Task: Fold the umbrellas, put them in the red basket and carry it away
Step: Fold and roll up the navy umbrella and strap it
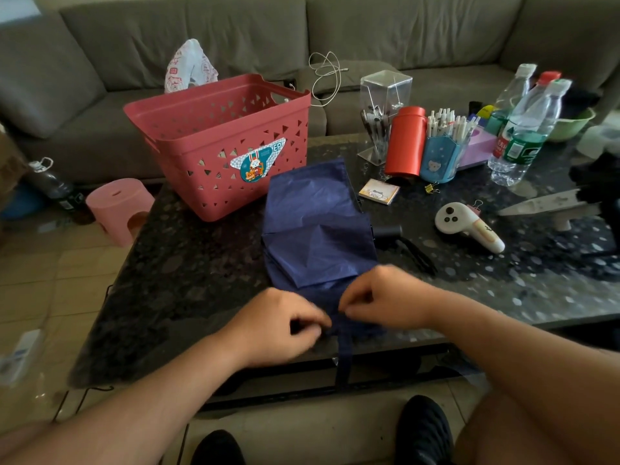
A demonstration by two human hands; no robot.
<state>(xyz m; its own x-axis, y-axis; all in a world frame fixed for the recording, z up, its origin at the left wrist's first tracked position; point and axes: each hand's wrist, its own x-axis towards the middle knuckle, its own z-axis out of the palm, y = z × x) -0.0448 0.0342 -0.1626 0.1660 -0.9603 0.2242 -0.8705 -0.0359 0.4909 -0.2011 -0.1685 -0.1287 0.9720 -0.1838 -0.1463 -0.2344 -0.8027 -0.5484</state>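
A navy blue umbrella [315, 226] lies collapsed and flattened on the dark speckled table [188, 263], its length running from the basket toward me. Its black handle [389, 231] sticks out on the right. My left hand [285, 325] and my right hand [385, 297] both pinch the near end of the fabric at the table's front edge, fingers curled. A blue strap [344, 357] hangs down from between them over the edge. The red perforated basket [221, 146] stands empty at the table's far left, just beyond the umbrella.
To the right stand a red canister [404, 142], pen holders [443, 156], water bottles [523, 129], a white controller [466, 226] and a notepad [379, 191]. A pink stool [117, 209] sits on the floor at left. A grey sofa [235, 35] runs behind.
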